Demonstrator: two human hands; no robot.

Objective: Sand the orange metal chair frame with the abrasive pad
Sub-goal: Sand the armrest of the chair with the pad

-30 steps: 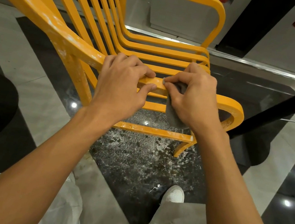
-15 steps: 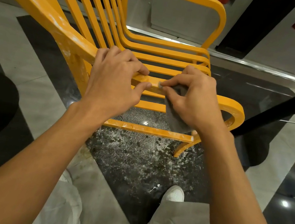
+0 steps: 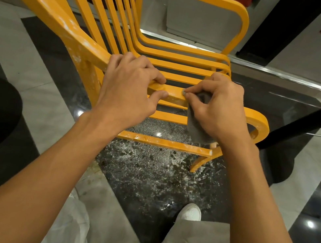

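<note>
While left hand (image 3: 126, 92) grips frame (image 3: 52, 12), right hand (image 3: 220, 112) pinches pad (image 3: 196, 130) — grey.

The orange chair frame (image 3: 177, 66) stands on a dark speckled floor (image 3: 146, 174), its slats running away to the far left. The left hand (image 3: 127, 88) grips the near armrest (image 3: 173, 96), fingers curled over the top and thumb underneath. Just to its right, the right hand (image 3: 219, 110) pinches a grey abrasive pad (image 3: 196, 129) against the same rail, the pad's loose end hanging below. Pale scuffs mark the armrest farther left. A white shoe (image 3: 191, 212) rests on the floor nearby.
</note>
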